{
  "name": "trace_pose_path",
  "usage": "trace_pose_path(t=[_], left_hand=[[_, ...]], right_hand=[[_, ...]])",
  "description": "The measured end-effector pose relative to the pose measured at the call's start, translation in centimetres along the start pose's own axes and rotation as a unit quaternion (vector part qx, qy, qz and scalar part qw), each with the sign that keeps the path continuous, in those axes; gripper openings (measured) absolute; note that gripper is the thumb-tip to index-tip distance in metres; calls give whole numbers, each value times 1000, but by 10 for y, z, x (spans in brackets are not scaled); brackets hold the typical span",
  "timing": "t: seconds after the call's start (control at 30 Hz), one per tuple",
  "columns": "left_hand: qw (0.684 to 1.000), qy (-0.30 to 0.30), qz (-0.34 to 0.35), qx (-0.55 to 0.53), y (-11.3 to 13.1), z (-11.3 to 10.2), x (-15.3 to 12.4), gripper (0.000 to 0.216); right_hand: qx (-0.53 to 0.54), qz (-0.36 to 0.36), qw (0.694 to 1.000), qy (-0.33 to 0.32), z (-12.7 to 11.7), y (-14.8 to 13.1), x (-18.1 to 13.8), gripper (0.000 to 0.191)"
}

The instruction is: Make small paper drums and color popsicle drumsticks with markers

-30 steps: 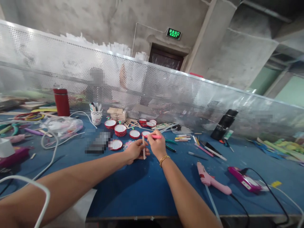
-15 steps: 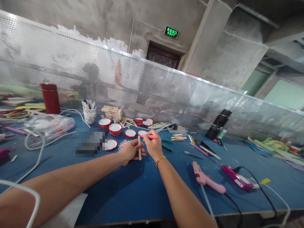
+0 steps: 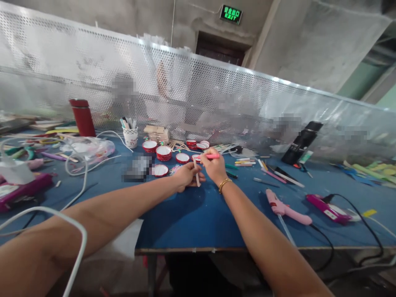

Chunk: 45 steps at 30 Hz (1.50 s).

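Observation:
My left hand (image 3: 186, 176) is closed on a pale wooden craft stick (image 3: 196, 175) that stands nearly upright on the blue table (image 3: 192, 214). Just to its right, my right hand (image 3: 214, 166) pinches a pink marker (image 3: 210, 156), whose tip points left at the top of the stick. A gold bracelet sits on my right wrist. Several small red-rimmed round lids (image 3: 163, 153) lie just beyond my hands.
A pink glue gun (image 3: 286, 208) and a magenta device (image 3: 329, 208) with black cables lie at the right. At the back left are a red bottle (image 3: 82, 117), a cup of pens (image 3: 130, 135) and a plastic bag (image 3: 89, 148). A perforated metal screen (image 3: 247, 111) backs the table.
The camera has tilted down and shifted, so the table's front edge now shows. Both hands keep their hold on the stick and the marker, in the same pose.

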State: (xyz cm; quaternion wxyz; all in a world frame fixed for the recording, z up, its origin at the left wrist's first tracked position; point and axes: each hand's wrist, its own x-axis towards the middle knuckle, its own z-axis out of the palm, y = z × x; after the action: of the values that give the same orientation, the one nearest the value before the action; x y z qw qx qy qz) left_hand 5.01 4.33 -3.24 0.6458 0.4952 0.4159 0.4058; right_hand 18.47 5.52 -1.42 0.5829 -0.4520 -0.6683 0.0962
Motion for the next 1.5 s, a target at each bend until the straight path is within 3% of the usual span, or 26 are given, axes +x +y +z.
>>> trace_pose_path(t=[0.3, 1.0, 1.5], left_hand=[[1000, 11, -10, -6, 1, -4, -4, 5], [999, -18, -11, -39, -8, -11, 8, 35], [999, -1, -27, -32, 0, -6, 0, 10]], right_hand=[[0, 7, 1000, -3, 6, -1, -2, 18], [-7, 26, 1000, -1, 6, -1, 0, 19], [16, 44, 999, -9, 6, -4, -4, 19]])
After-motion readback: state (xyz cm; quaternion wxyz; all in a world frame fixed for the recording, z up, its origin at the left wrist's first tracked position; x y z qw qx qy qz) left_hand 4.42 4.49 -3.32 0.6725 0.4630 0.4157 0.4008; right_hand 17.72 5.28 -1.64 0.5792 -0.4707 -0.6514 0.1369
